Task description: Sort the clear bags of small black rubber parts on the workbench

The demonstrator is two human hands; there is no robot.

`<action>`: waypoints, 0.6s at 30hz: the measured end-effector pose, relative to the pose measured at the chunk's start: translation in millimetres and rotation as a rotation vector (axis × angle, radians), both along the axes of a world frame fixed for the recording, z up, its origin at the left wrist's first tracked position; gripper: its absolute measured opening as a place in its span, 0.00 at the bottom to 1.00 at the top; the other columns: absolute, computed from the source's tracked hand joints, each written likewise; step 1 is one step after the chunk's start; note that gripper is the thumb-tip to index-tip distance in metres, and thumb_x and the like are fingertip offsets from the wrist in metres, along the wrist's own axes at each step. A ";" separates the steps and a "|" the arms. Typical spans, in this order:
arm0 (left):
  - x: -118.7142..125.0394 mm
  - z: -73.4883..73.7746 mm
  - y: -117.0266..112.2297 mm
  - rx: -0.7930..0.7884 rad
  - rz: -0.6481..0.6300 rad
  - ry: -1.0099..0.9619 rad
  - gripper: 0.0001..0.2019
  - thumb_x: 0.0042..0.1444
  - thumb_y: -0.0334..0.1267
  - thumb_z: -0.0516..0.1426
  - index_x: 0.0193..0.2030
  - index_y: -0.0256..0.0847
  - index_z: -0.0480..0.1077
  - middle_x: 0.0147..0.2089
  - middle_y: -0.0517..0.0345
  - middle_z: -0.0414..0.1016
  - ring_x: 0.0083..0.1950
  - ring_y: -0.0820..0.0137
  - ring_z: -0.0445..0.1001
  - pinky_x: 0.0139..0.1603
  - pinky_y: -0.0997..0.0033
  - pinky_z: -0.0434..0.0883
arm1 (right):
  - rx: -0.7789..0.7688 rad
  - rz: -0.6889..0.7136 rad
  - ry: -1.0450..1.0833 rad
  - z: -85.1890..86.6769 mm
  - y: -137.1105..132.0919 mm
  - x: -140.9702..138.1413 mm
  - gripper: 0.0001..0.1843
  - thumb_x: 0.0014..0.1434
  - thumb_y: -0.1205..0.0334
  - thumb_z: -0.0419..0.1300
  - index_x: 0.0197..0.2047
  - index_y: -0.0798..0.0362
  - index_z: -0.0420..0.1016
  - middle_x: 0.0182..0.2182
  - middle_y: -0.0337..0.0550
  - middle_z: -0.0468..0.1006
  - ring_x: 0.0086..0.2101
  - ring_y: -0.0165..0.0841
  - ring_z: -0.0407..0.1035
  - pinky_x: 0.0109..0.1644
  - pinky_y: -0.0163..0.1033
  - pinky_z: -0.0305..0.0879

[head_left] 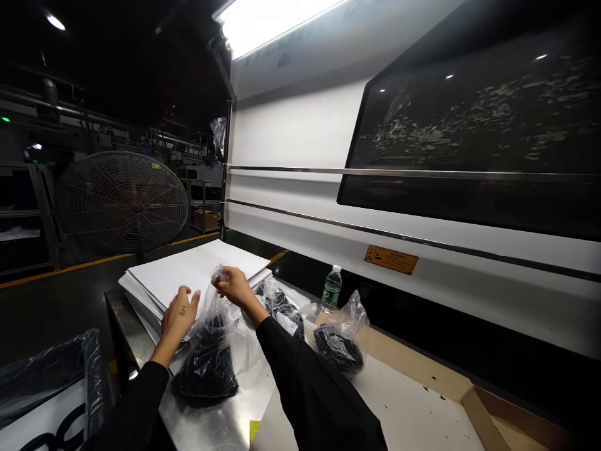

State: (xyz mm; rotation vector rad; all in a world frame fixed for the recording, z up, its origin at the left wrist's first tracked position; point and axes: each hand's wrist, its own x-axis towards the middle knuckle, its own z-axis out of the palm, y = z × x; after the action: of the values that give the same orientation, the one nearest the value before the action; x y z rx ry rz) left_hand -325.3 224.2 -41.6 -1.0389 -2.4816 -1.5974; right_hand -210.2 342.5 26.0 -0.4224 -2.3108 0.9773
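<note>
A clear plastic bag (206, 360) filled with small black parts stands on the steel table (220, 419). My right hand (235, 287) pinches the twisted neck of this bag at its top. Just left of the neck, my left hand (179, 315) hovers with fingers spread, close to the bag's upper side; whether it touches the plastic I cannot tell. Two more bags of black parts lie to the right, one (282, 307) behind my right forearm and one (339, 347) further right.
A stack of white sheets (188, 275) lies behind the hands. A water bottle (332, 289) stands by the white machine housing (305, 207). A large fan (124, 202) stands at left. Cardboard (413, 363) covers the table to the right. A black-lined bin (47, 369) sits at lower left.
</note>
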 end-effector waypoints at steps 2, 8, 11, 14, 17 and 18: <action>1.2 -22.6 3.1 -0.134 -0.060 -0.060 0.18 0.60 0.52 0.54 0.43 0.38 0.70 0.33 0.59 0.71 0.34 0.68 0.71 0.41 0.59 0.72 | -0.009 -0.002 0.018 -0.3 2.2 -0.9 0.09 0.64 0.61 0.62 0.35 0.58 0.71 0.23 0.31 0.70 0.21 0.24 0.66 0.24 0.30 0.67; 2.9 -47.9 13.5 -0.160 -0.203 -0.229 0.17 0.63 0.50 0.52 0.45 0.37 0.70 0.29 0.61 0.73 0.25 0.73 0.71 0.29 0.69 0.72 | -0.011 -0.048 0.144 15.7 2.5 -0.9 0.08 0.64 0.62 0.61 0.36 0.57 0.71 0.24 0.31 0.69 0.22 0.25 0.66 0.26 0.31 0.68; 0.4 -44.9 12.7 -0.111 -0.184 -0.198 0.17 0.64 0.49 0.51 0.48 0.37 0.69 0.32 0.60 0.74 0.28 0.73 0.72 0.31 0.68 0.73 | 0.000 -0.047 0.194 28.0 -1.7 -0.5 0.08 0.64 0.62 0.62 0.35 0.57 0.71 0.24 0.31 0.69 0.23 0.25 0.66 0.27 0.31 0.68; 3.6 -44.9 11.1 -0.149 -0.192 -0.126 0.17 0.64 0.49 0.52 0.46 0.37 0.70 0.32 0.59 0.73 0.30 0.71 0.72 0.36 0.64 0.73 | -0.007 -0.035 0.210 30.8 -3.3 -1.1 0.08 0.64 0.63 0.62 0.35 0.57 0.70 0.24 0.31 0.69 0.22 0.24 0.66 0.27 0.31 0.67; 13.7 -50.3 12.1 -0.227 -0.249 -0.035 0.17 0.63 0.49 0.53 0.48 0.38 0.70 0.35 0.57 0.74 0.35 0.68 0.74 0.42 0.59 0.73 | -0.039 -0.024 0.194 24.3 1.1 -1.6 0.09 0.64 0.62 0.62 0.34 0.58 0.70 0.23 0.30 0.68 0.21 0.24 0.65 0.25 0.30 0.67; 17.2 -52.5 13.4 -0.241 -0.282 0.002 0.17 0.63 0.48 0.53 0.51 0.39 0.69 0.38 0.56 0.75 0.37 0.67 0.74 0.44 0.57 0.73 | -0.051 -0.019 0.190 21.5 3.5 -1.6 0.10 0.64 0.61 0.62 0.33 0.58 0.70 0.22 0.30 0.68 0.20 0.24 0.65 0.24 0.30 0.66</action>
State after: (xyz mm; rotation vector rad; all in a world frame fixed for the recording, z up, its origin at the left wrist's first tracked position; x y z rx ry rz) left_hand -308.1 237.6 -94.1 -1.4786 -2.6755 -1.3713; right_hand -211.8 346.0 47.5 -0.3559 -2.1122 1.0237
